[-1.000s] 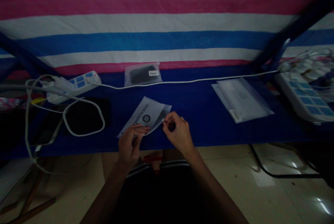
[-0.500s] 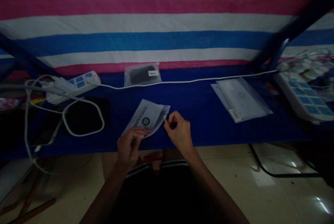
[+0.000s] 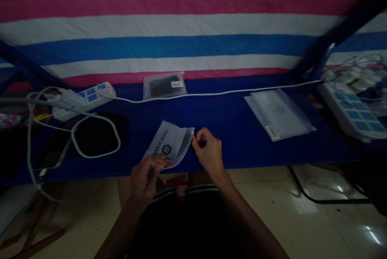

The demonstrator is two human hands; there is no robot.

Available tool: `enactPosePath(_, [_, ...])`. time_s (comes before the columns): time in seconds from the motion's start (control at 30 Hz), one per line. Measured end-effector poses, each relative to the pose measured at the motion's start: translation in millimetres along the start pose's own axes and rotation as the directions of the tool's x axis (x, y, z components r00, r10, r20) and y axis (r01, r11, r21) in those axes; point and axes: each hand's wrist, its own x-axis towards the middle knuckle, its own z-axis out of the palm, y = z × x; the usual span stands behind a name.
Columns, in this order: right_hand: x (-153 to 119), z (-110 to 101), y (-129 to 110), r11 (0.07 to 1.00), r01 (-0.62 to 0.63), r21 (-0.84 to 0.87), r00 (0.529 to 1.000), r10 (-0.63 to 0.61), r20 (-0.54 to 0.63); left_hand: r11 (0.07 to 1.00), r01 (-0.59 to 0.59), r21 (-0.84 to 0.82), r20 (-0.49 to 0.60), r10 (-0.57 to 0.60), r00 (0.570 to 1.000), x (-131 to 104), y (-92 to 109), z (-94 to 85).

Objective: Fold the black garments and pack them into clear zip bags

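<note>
A frosted plastic zip bag (image 3: 169, 143) with dark printed lettering and a round logo is tilted over the front of the blue table. My left hand (image 3: 145, 175) pinches its lower near edge, thumb beneath and fingers on top. At the bag's right end, my right hand (image 3: 209, 151) is closed, thumb and index finger pinching the corner of the zip edge. Whether a small slider sits between those fingertips is too dark to make out. The bag's right edge bows slightly, and something darker shows through near it.
Behind lies another zip bag (image 3: 165, 86) with a dark item and barcode label. Flat frosted bags (image 3: 279, 112) are stacked to the right. Power strips (image 3: 98, 93) stand at both sides, joined by a white cable (image 3: 211, 95). A phone (image 3: 56, 146) and looped cable lie left.
The bag's far end has dropped toward me, and its right edge bows more smoothly. My left hand has shifted slightly left and down; my right hand stays almost in place at the corner.
</note>
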Motion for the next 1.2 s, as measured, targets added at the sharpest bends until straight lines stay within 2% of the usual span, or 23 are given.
enactPosePath(0.2, [0.8, 0.5, -2.0, 1.000, 0.004, -0.005, 1.000, -0.004, 0.005, 0.995, 0.096, -0.018, 0.015, -0.096, 0.995, -13.2, -0.4, -9.4])
enactPosePath(0.3, [0.7, -1.4, -1.0, 0.999, 0.020, 0.044, 0.999, -0.022, 0.029, 0.981, 0.158, -0.109, -0.077, -0.167, 0.983, -10.4, 7.9, -13.4])
enactPosePath(0.43, [1.5, -8.9, 4.6, 0.974, 0.070, 0.214, 0.997, -0.066, -0.028, 0.924, 0.173, -0.341, -0.277, -0.275, 0.921, 13.8, 29.7, -20.1])
enactPosePath(0.57, [1.8, -14.5, 9.3, 0.952, 0.135, 0.273, 0.988, -0.149, 0.029, 0.911, 0.221, -0.348, -0.419, -0.362, 0.832, 46.9, 40.1, -19.8])
enactPosePath(0.63, [1.5, -14.7, 9.2, 0.958, 0.144, 0.250, 0.984, -0.165, 0.065, 0.897, 0.253, -0.362, -0.425, -0.400, 0.812, 59.0, 35.4, -16.0])
enactPosePath(0.7, [1.0, -13.9, 7.9, 0.968, 0.112, 0.223, 0.985, -0.138, 0.107, 0.900, 0.265, -0.346, -0.426, -0.402, 0.810, 66.5, 26.1, -12.0])
enactPosePath(0.8, [0.3, -13.0, 5.5, 0.977, 0.035, 0.209, 0.986, -0.068, 0.154, 0.927, 0.313, -0.206, -0.448, -0.374, 0.812, 71.8, 10.6, -9.5])
enactPosePath(0.9, [-0.5, -13.2, 4.7, 0.972, -0.037, 0.230, 0.990, 0.003, 0.143, 0.949, 0.314, -0.011, -0.470, -0.282, 0.836, 74.1, -2.5, -9.1])
enactPosePath(0.97, [-0.9, -13.9, 4.7, 0.965, -0.090, 0.245, 0.990, 0.060, 0.128, 0.955, 0.291, 0.063, -0.457, -0.231, 0.859, 74.9, -10.8, -7.5])
enactPosePath(1.03, [-0.8, -14.8, 5.1, 0.955, -0.137, 0.263, 0.987, 0.111, 0.112, 0.949, 0.306, 0.074, -0.430, -0.246, 0.869, 75.4, -19.2, -4.1])
enactPosePath(1.2, [0.4, -16.0, 8.1, 0.915, -0.202, 0.349, 0.979, 0.178, 0.101, 0.944, 0.329, 0.025, -0.424, -0.288, 0.859, 78.5, -35.2, 6.6])
